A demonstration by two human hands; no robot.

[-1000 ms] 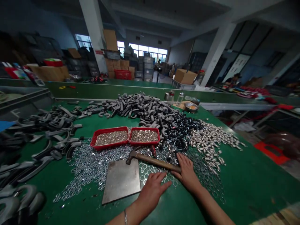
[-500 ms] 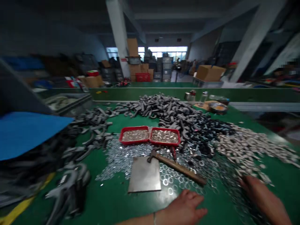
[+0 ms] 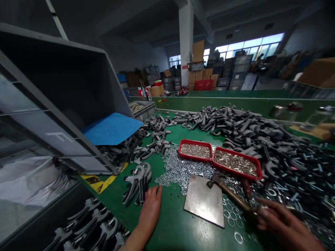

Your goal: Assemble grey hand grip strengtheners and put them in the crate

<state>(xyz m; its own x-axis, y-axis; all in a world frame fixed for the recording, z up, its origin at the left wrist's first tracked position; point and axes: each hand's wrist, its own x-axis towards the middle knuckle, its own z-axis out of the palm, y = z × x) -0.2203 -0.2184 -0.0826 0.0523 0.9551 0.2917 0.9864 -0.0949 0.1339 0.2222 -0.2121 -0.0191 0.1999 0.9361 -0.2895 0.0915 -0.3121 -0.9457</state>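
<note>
My left hand [image 3: 151, 206] lies flat and open on the green table [image 3: 172, 230], its fingertips beside a small bunch of grey and black curved handle parts [image 3: 138, 180]. My right hand [image 3: 278, 220] is blurred, with fingers stretched out over loose washers at the end of the wooden handle of a hammer [image 3: 230, 194]. The hammer's head rests at the corner of a flat steel plate [image 3: 205, 201]. Behind the plate are two red trays [image 3: 195, 151] of small shiny parts and a heap of washers [image 3: 179, 170].
A large grey crate [image 3: 52, 104] lies tipped at the left with a blue sheet [image 3: 112, 128] in its mouth. Grey hook parts [image 3: 235, 122] are heaped at the back, dark bolts [image 3: 309, 174] at the right. More handle parts [image 3: 91, 226] lie at the lower left.
The view has swung left, bringing the tipped crate into sight. My left hand has moved left to the curved handle parts. My right hand has come back to the hammer handle's end.
</note>
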